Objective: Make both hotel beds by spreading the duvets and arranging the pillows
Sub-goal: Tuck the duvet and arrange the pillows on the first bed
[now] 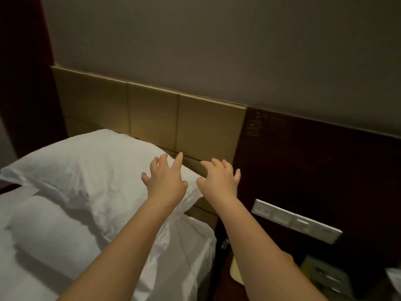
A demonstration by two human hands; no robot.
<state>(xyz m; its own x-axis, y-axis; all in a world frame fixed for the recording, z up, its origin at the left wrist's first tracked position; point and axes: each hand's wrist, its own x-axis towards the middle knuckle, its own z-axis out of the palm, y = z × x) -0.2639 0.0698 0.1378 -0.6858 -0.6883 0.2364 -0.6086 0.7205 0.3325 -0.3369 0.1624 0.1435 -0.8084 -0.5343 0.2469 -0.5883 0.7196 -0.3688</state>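
Arranging the pillows, I judge; the white pillow (86, 170) lies at the head edge of the bed (191, 246), against the headboard (152, 109), with the duvet (43, 235) below it; left hand (166, 181) and right hand (219, 181) hover at the pillow's right end, fingers (178, 159) splayed and holding nothing (contact unclear); next, probably pressing or squaring that end.

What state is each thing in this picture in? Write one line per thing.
pillow: lies flat against the headboard, creased.
duvet: rumpled, just below the pillow.
left hand: open, fingers spread, over the pillow's right end.
right hand: open, fingers spread, holding nothing.
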